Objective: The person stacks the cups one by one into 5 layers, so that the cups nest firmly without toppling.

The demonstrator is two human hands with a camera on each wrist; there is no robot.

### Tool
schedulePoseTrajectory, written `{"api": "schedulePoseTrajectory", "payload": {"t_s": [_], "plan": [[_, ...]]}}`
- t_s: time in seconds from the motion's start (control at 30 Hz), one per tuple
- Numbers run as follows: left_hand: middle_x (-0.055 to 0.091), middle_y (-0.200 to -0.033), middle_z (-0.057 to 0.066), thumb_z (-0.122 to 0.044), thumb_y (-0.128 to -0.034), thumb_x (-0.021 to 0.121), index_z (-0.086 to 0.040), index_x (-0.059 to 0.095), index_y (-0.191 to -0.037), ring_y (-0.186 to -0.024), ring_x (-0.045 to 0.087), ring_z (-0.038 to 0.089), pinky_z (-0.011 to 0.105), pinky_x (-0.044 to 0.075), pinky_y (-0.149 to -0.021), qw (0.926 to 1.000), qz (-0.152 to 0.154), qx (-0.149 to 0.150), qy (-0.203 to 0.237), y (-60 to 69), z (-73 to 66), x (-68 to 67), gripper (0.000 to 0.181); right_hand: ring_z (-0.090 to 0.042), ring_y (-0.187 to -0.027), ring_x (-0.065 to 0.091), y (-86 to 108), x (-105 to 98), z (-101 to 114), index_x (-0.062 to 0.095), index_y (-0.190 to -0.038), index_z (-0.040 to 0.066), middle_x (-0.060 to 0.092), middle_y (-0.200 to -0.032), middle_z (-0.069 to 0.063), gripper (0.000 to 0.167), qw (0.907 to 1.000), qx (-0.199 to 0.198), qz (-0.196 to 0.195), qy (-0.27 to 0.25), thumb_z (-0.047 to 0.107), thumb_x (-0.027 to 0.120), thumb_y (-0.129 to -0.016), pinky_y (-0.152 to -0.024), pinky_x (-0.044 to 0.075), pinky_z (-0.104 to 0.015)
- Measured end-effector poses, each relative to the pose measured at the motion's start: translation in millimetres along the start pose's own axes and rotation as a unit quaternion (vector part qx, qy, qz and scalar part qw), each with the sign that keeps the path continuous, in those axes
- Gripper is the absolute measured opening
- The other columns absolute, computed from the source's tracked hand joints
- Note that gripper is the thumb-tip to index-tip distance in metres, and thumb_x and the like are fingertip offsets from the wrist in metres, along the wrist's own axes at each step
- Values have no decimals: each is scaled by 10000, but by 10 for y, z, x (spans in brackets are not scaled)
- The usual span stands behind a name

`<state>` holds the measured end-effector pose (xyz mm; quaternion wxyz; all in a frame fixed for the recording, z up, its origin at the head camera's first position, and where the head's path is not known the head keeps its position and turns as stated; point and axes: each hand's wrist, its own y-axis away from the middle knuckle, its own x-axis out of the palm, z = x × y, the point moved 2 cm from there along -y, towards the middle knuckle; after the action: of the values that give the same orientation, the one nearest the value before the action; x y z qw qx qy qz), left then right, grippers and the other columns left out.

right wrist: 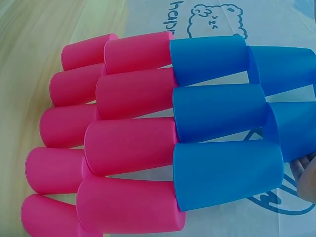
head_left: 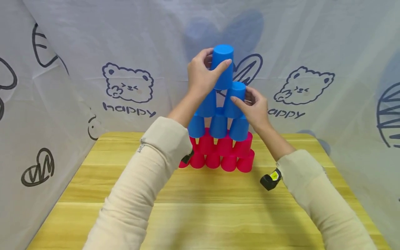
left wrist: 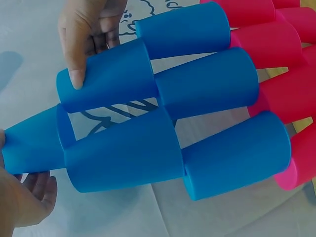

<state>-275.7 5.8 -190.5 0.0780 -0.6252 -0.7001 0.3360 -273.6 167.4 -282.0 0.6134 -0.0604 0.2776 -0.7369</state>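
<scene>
An upside-down blue cup tops a stepped stack of cups, and my left hand grips it between thumb and fingers. In the left wrist view this top cup meets the two blue cups below it at its rim. My right hand holds the right-hand cup of that pair, thumb in front and fingers behind. Its partner, the left blue cup, is partly hidden by my left wrist. Under the pair stands a row of blue cups, resting on two rows of red cups.
The stack stands towards the back of a wooden table. Behind it hangs a pale cloth printed with bear drawings. Black wrist cameras, one below the right cuff, sit near the stack. My left sleeve covers the stack's lower left.
</scene>
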Motion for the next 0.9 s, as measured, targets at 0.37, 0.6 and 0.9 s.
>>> {"api": "schedulePoseTrajectory", "payload": {"t_s": [0.37,0.6,0.9], "plan": [[561,-1312,77,-315,-855,650,-72,441,-1358,-1172,560,180,241,464,-973,10000,-2,-55,-55,24,52,22,597,-260,-1124,574,9,-2,-18,486,-1324,53,588,-1247,-149,535,10000,-20,10,-17,266,650,-861,-1015,444,-372],[545,-1336,74,-308,-860,641,-66,430,-1364,-1201,548,189,258,461,-983,9999,-28,-103,4,49,40,46,597,-261,-1127,575,8,7,-15,485,-1323,50,587,-1251,-147,535,10000,-68,13,-32,264,649,-861,-1016,444,-370],[549,-1323,97,-298,-852,655,-51,428,-1359,-1194,552,211,270,460,-988,9998,-141,-135,73,50,10,90,608,-271,-1119,575,-5,7,-24,488,-1318,38,589,-1242,-159,531,9999,-102,-20,60,257,649,-862,-1011,447,-382]]}}
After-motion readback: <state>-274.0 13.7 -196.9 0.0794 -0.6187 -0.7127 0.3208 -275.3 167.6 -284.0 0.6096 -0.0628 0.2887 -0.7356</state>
